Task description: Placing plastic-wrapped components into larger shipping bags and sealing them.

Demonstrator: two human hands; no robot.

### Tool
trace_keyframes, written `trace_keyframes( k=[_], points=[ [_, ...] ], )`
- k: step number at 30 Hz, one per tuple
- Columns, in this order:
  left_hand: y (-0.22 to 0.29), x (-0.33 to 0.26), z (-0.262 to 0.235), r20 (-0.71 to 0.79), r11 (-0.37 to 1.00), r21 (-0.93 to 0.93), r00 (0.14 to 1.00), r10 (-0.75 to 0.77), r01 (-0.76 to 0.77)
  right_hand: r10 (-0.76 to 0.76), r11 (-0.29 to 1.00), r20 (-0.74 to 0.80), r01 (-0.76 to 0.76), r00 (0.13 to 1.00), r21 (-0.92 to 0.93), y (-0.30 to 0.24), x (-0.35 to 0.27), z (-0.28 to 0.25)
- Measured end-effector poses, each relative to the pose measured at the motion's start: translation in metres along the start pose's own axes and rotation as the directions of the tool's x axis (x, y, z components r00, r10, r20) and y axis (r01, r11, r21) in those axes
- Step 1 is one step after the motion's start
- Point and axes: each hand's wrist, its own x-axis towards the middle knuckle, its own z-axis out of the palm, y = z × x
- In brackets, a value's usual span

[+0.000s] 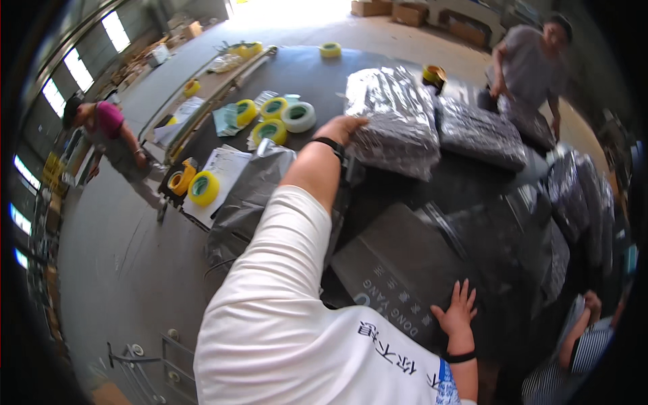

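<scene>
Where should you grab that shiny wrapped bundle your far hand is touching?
Probably by its near short edge, coming from your side: the shiny wrapped bundle lies flat atop a stack, and the left hand already rests on that edge. The right hand presses a dark flat sheet.

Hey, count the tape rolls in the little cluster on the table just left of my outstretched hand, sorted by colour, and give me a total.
Yellow tape rolls: 3
White tape roll: 1
Total: 4, all lying flat on the dark table, to the left of the left hand.
</scene>
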Motion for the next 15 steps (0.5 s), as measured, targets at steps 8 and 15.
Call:
trace_keyframes(
  k=[8,15],
  points=[
    [0.034,-0.031,0.029,0.392,0.991,-0.107,0.912,0.121,-0.085,0.069,0.988,0.044,-0.062,0.997,-0.143,-0.019,0.015,-0.014],
    [0.065,-0.120,0.031,0.646,0.367,0.178,0.390,0.656,-0.913,0.198,0.978,0.055,-0.193,0.979,-0.083,-0.038,0.032,-0.021]
  ],
)
